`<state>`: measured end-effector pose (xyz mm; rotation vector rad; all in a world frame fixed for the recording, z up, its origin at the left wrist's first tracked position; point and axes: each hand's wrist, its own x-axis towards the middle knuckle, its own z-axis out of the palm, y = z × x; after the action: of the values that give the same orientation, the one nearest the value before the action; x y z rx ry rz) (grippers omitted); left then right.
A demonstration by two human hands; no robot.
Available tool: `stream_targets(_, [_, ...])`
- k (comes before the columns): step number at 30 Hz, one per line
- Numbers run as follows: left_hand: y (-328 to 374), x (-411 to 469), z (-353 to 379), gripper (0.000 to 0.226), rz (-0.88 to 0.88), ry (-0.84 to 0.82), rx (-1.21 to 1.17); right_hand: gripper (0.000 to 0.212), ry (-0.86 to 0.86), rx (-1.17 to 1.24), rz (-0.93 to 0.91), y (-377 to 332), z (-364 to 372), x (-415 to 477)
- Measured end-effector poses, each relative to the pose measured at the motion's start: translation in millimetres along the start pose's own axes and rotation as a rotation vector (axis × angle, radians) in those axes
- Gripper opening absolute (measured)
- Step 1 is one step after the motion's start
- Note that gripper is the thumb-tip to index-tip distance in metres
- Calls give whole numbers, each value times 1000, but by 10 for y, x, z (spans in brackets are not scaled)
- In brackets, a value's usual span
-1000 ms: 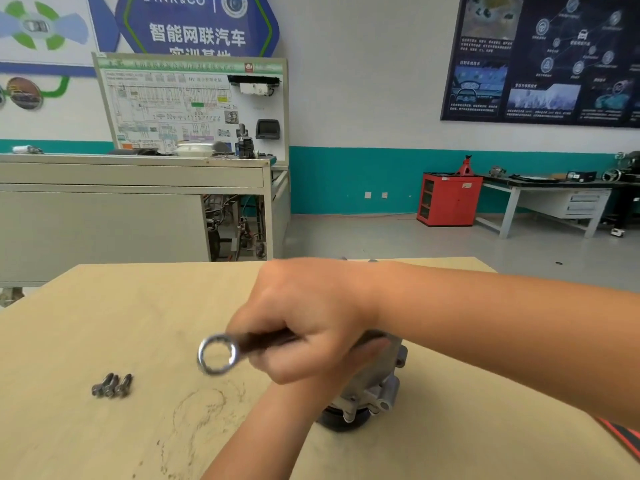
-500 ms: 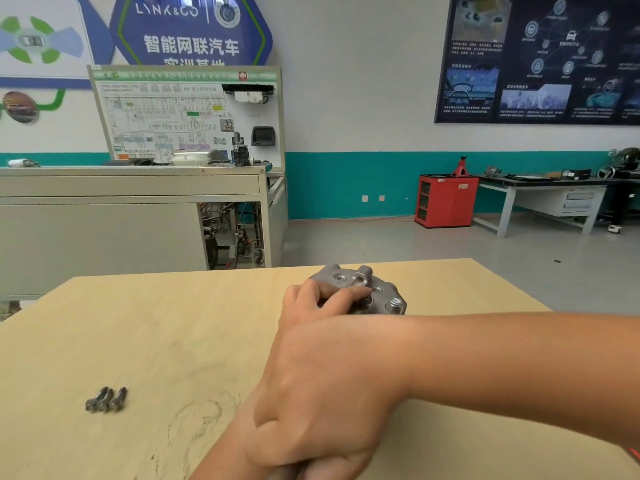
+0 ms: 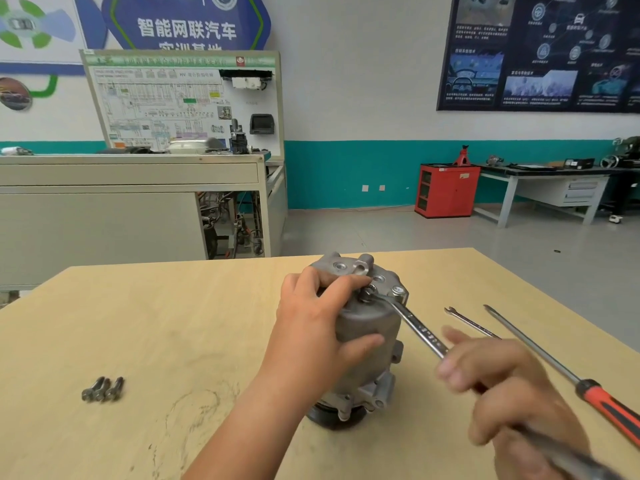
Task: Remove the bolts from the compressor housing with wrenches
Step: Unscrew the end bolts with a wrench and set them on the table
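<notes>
A grey compressor housing (image 3: 367, 327) stands upright on the wooden table (image 3: 173, 323). My left hand (image 3: 318, 323) grips its upper body, fingers over the top and thumb on the side. A silver wrench (image 3: 412, 323) sits with its ring end on a bolt (image 3: 367, 293) on top of the housing. My right hand (image 3: 498, 382), blurred, holds the wrench's handle at the lower right. A second bolt (image 3: 398, 291) stands at the top's right edge. Three loose bolts (image 3: 103, 389) lie together on the table at the left.
A second, thinner wrench (image 3: 467, 322) and a long screwdriver (image 3: 554, 365) with a red and black handle lie on the table right of the housing. A grey training bench (image 3: 131, 206) stands beyond the table's far edge, and a red cabinet (image 3: 446, 190) by the far wall.
My right arm, which crossed in front of the housing, has swung to the right. The wrench's ring end now sits on the top bolt, and the housing is in plain view.
</notes>
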<state>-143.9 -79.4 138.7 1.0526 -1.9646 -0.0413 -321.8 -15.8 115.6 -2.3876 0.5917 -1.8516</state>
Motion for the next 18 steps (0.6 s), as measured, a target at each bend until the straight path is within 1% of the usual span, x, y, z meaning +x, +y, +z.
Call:
stream_targets(1, [21, -6, -9, 63, -7, -4, -3, 33, 120, 37, 43, 37, -18, -22])
stream_targets(4, [15, -20, 6, 60, -12, 7, -6, 24, 461, 266, 224, 157, -95, -20])
stream_targets(6, [21, -26, 10, 59, -11, 5, -4, 25, 653, 328, 472, 287, -197, 87])
stream_targets(7, [15, -26, 16, 58, -16, 7, -7, 26, 693, 341, 628, 402, -270, 165])
stream_targets(9, [24, -28, 14, 57, -18, 0, -11, 27, 679, 448, 948, 635, -359, 416])
stream_targets(10, [27, -26, 9, 56, -20, -2, -16, 25, 674, 566, 1076, 749, -354, 572])
stream_targets(12, [27, -26, 7, 54, -17, 1, -18, 22, 718, 765, 1235, 925, -256, 870])
stream_targets(13, [28, -28, 8, 53, -16, 7, -22, 20, 729, 789, 1260, 975, -167, 1001])
stream_targets(15, [28, -35, 6, 51, -16, 16, -31, 16, 671, 703, 1259, 1037, 24, 1231])
stream_targets(18, [22, -45, 22, 49, -15, 14, -32, 13, 435, 552, 1253, 1029, 251, 1514])
